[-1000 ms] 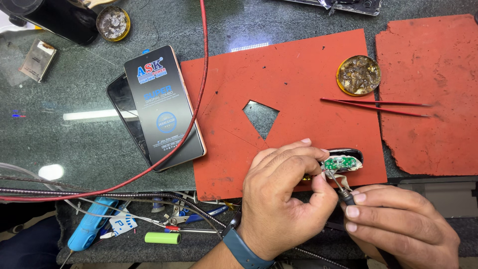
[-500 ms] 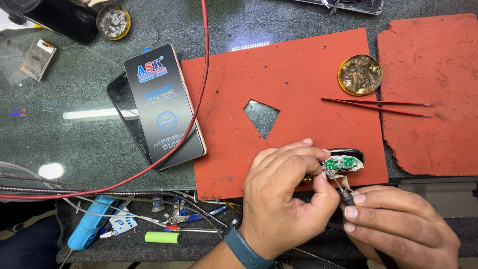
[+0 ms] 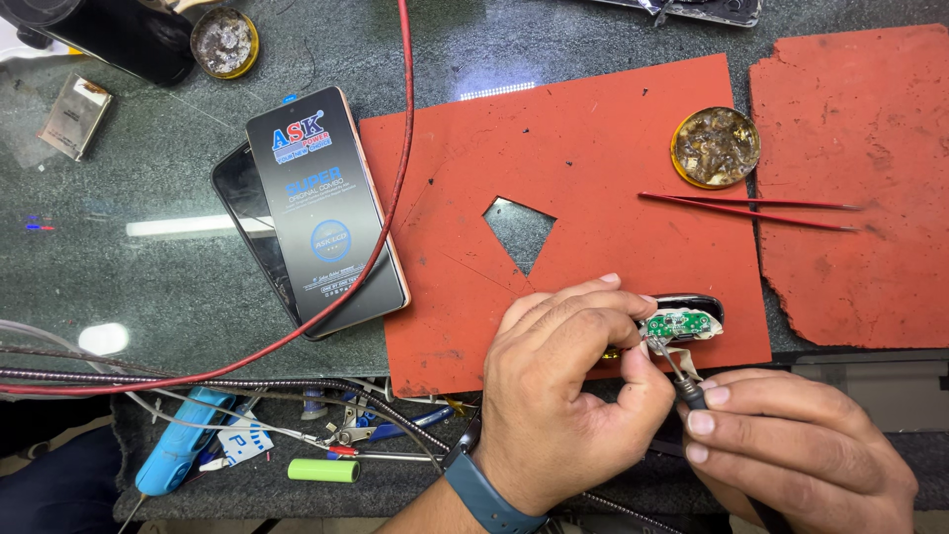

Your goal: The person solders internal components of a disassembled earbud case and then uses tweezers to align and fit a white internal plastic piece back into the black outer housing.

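L hand (image 3: 568, 396) grip pinches small green circuit board (image 3: 680, 323); R hand (image 3: 801, 450) grip closed round thin metal-tipped tool (image 3: 680, 376) over matte red mat (image 3: 573, 148).

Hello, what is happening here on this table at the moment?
A person works on a small green circuit board at the near edge of a red mat. The left hand steadies the board, and the right hand holds a thin tool with its tip against it. Red tweezers and a round tin lie unused nearby.
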